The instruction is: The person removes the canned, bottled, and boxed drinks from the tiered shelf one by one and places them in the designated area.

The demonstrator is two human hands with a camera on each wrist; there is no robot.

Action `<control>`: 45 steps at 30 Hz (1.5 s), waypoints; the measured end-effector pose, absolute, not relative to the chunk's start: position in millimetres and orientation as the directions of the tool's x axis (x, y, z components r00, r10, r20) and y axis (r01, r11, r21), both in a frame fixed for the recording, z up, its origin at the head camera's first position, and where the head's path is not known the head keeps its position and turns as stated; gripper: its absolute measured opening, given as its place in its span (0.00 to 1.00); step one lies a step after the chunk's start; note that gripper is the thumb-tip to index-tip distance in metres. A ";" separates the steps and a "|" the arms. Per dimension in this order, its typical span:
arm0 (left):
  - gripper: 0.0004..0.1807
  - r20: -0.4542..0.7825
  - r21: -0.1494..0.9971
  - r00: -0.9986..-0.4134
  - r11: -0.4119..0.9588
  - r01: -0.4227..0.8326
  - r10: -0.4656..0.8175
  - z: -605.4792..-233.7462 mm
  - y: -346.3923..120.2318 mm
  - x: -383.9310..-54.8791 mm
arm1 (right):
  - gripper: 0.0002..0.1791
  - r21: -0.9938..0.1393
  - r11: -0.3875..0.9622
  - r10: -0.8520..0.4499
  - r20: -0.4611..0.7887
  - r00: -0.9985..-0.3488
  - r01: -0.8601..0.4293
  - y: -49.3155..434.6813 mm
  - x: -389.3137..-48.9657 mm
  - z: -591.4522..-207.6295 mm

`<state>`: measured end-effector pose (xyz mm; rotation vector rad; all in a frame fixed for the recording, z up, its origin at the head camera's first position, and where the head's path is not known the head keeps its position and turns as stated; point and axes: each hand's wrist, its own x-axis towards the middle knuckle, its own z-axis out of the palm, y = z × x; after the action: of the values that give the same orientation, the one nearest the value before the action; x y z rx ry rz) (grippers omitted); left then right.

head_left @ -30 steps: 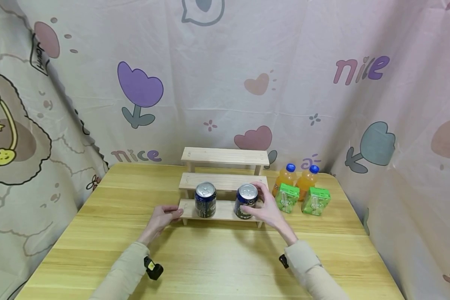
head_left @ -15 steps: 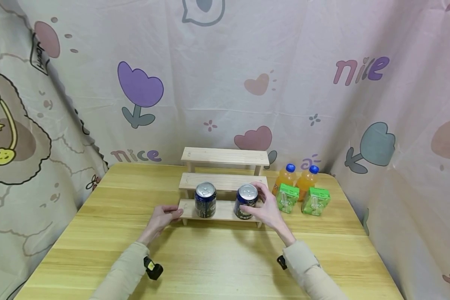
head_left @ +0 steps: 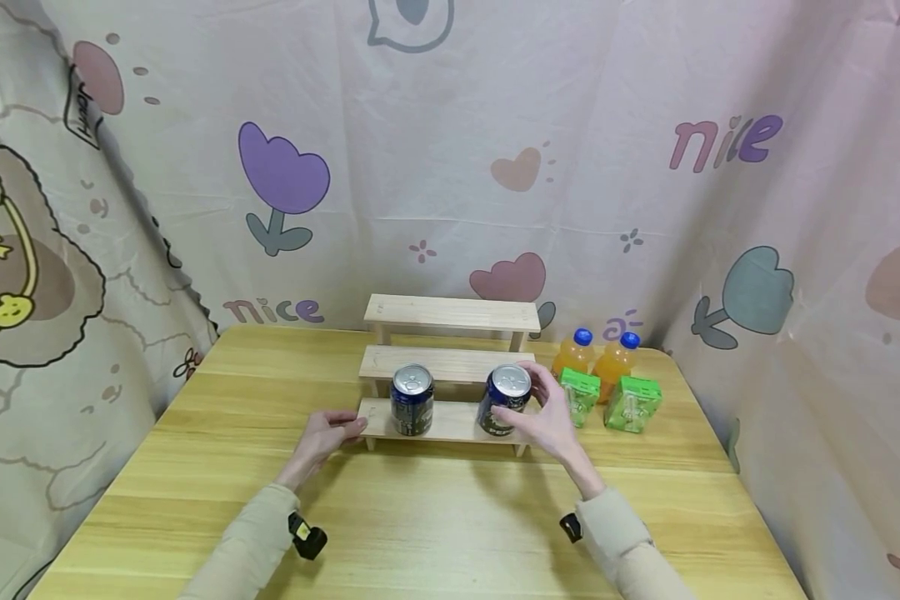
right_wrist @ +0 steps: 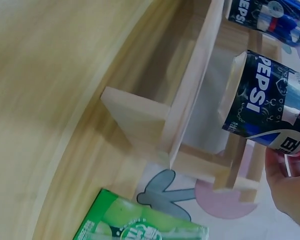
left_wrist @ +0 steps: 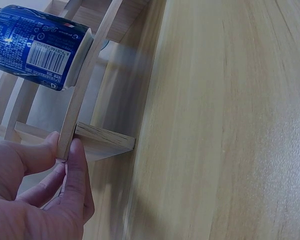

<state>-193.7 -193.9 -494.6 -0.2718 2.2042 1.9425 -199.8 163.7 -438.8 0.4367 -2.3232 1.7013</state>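
Observation:
My left hand (head_left: 322,442) pinches the left end of the lowest board of a three-tier wooden display rack (head_left: 450,312). In the left wrist view the thumb lies on top of that board (left_wrist: 85,80) and the fingers underneath. My right hand (head_left: 551,417) grips a dark blue Pepsi can (head_left: 510,383), thumb in front and fingers behind. This can leans slightly to the right over the right part of the lowest board. A second Pepsi can (head_left: 412,408) stands upright on the left part of the same board, with no hand on it.
Right of the rack stand two orange drink bottles (head_left: 615,367) with blue caps. Two green juice cartons (head_left: 632,406) stand in front of them, the left one close beside my right hand. A patterned curtain (head_left: 420,167) hangs behind the wooden table (head_left: 450,533).
My right hand has shifted a little to the right with its Pepsi can, which now leans. The left hand and the other can have kept their places.

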 end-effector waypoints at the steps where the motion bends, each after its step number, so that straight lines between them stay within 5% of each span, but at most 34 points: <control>1: 0.25 -0.262 0.957 -0.965 0.124 -0.261 -0.012 -494.7 -194.0 -193.6 | 0.39 -0.888 0.275 -0.097 0.355 -0.930 -0.368 166.1 -199.1 -438.3; 25: 0.25 -0.255 0.960 -0.967 0.119 -0.254 -0.011 -495.6 -194.0 -194.1 | 0.40 -0.953 0.130 0.282 0.302 -0.911 -0.275 241.2 -176.9 -438.3; 45: 0.24 -0.259 0.960 -0.966 0.110 -0.259 -0.008 -496.3 -195.1 -194.0 | 0.37 -0.977 0.082 0.616 0.204 -0.761 -0.195 284.9 -163.3 -467.8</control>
<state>-194.0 -195.1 -496.3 -0.2673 2.1912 1.9592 -163.3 284.9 -467.8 -0.4168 -1.7659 1.7421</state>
